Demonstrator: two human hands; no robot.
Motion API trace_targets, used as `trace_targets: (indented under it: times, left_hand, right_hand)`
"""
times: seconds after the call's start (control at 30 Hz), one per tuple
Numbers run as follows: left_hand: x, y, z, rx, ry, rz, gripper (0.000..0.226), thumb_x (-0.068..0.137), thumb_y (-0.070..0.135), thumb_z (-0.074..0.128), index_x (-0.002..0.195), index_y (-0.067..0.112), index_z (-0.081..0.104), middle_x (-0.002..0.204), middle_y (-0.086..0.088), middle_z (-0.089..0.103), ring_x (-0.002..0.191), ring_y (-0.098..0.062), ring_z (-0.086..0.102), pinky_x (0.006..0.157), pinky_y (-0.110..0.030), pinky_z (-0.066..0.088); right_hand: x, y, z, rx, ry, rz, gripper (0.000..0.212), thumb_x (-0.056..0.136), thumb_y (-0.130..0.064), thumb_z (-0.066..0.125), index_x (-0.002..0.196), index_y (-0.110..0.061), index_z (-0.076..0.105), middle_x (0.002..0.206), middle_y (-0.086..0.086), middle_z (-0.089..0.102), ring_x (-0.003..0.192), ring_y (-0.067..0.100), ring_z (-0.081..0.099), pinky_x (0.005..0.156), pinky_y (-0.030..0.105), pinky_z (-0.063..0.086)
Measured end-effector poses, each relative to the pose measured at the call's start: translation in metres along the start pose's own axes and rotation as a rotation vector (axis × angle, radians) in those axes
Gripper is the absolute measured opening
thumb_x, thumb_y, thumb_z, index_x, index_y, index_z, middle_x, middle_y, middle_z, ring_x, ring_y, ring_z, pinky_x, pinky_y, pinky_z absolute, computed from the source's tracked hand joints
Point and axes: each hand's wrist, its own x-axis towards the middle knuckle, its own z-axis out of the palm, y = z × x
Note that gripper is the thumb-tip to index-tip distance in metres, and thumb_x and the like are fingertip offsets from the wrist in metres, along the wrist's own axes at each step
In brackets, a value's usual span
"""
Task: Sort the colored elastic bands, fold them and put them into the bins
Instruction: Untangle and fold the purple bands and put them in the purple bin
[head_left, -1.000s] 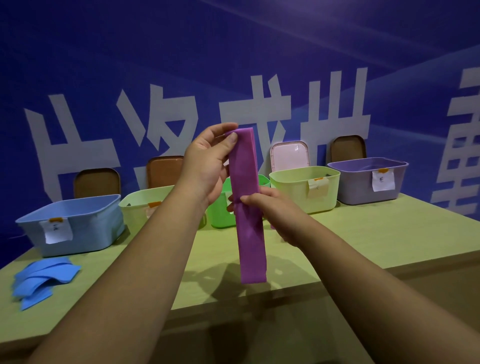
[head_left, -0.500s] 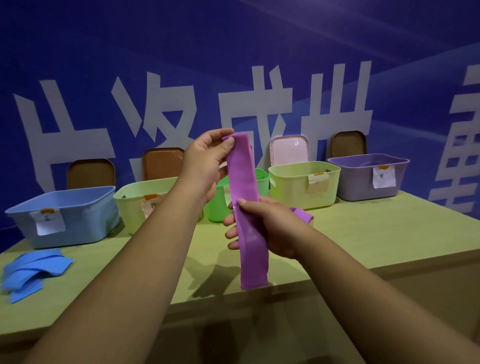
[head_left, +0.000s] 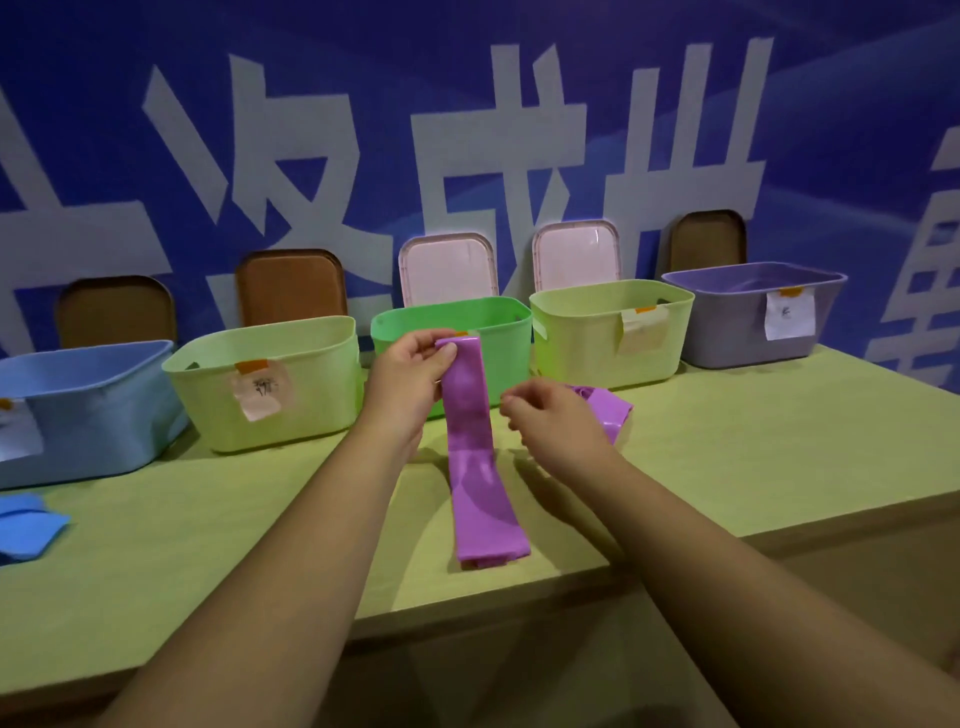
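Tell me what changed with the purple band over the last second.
The right hand let go of the band and now hovers beside it, fingers curled. The left hand lowered the band until its lower end lies on the table. It still pinches the top end; bins and blue bands unmoved.
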Motion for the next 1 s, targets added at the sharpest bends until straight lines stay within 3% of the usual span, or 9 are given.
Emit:
trace_targets:
  times: [0.07,0.23,0.33,0.43,0.63,0.77,0.83,0.9,1.0]
  left_hand:
    - [0.005,-0.017,0.002,0.028,0.013,-0.005,0.016,0.102,0.006,0.069,0.112,0.018,0.075,0.109,-0.008,0.081,0.103,-0.026,0.075,0.09,-0.04,0.062]
    - [0.012,-0.045,0.005,0.226,0.027,0.006,0.015,0.096,0.017,0.076,0.102,0.031,0.079,0.104,0.0,0.082,0.107,-0.031,0.076,0.101,-0.055,0.06]
    - [0.016,-0.051,0.005,0.376,0.042,0.035,0.016,0.097,0.02,0.074,0.101,0.035,0.077,0.104,0.007,0.078,0.103,-0.021,0.073,0.087,-0.044,0.063]
    - [0.016,-0.056,0.001,0.558,0.085,0.078,0.019,0.098,0.017,0.068,0.106,0.033,0.074,0.103,0.01,0.074,0.098,-0.014,0.069,0.074,-0.033,0.057]
    - [0.014,-0.057,-0.001,0.765,0.187,0.1,0.022,0.1,0.008,0.065,0.112,0.025,0.07,0.112,0.004,0.069,0.101,-0.018,0.066,0.081,-0.036,0.06]
    - [0.007,-0.054,0.001,0.914,0.258,0.168,0.035,0.098,0.011,0.072,0.131,0.02,0.065,0.131,0.001,0.058,0.118,-0.017,0.056,0.091,-0.029,0.049]
    - [0.0,-0.05,0.004,0.936,0.287,0.218,0.036,0.098,0.014,0.072,0.132,0.021,0.062,0.132,0.002,0.054,0.123,-0.016,0.052,0.098,-0.029,0.048]
    - [-0.008,-0.045,0.01,0.819,0.204,0.265,0.026,0.1,0.014,0.07,0.124,0.023,0.065,0.124,0.007,0.058,0.114,-0.011,0.058,0.097,-0.03,0.053]
    - [-0.028,-0.032,0.024,0.693,-0.132,0.295,0.025,0.104,0.016,0.066,0.126,0.027,0.068,0.118,0.012,0.066,0.104,0.001,0.061,0.09,-0.025,0.054]
  right_hand:
    - [0.007,0.007,-0.01,-0.018,0.146,-0.063,0.013,0.105,-0.025,0.061,0.099,-0.027,0.072,0.089,-0.01,0.071,0.081,0.005,0.064,0.062,0.02,0.044]
    - [0.03,0.044,-0.035,-0.483,0.4,-0.214,0.013,0.099,-0.027,0.063,0.107,-0.025,0.073,0.11,-0.003,0.066,0.106,0.02,0.053,0.091,0.034,0.044]
    - [0.034,0.054,-0.035,-0.561,0.408,0.002,0.034,0.094,-0.037,0.064,0.125,-0.025,0.069,0.13,0.007,0.055,0.124,0.031,0.045,0.107,0.044,0.04]
    - [0.034,0.056,-0.03,-0.591,0.357,0.112,0.039,0.095,-0.037,0.063,0.132,-0.022,0.062,0.134,0.011,0.048,0.126,0.035,0.043,0.109,0.046,0.04]
    - [0.032,0.054,-0.033,-0.325,0.411,0.031,0.041,0.1,-0.019,0.059,0.141,-0.017,0.061,0.133,0.005,0.058,0.126,0.027,0.053,0.104,0.039,0.051]
    - [0.023,0.048,-0.039,0.01,0.5,-0.026,0.035,0.104,-0.017,0.057,0.138,-0.022,0.061,0.127,-0.006,0.06,0.112,0.013,0.062,0.071,0.02,0.062]
    - [0.018,0.047,-0.041,0.093,0.532,-0.064,0.032,0.105,-0.018,0.057,0.135,-0.025,0.063,0.125,-0.009,0.063,0.112,0.011,0.064,0.082,0.026,0.063]
    - [0.013,0.043,-0.043,0.154,0.545,-0.096,0.029,0.105,-0.018,0.056,0.13,-0.029,0.065,0.122,-0.011,0.066,0.11,0.008,0.064,0.084,0.028,0.063]
    - [0.005,0.035,-0.045,0.278,0.488,-0.125,0.024,0.107,-0.017,0.056,0.121,-0.031,0.07,0.116,-0.014,0.069,0.106,0.012,0.066,0.075,0.029,0.065]
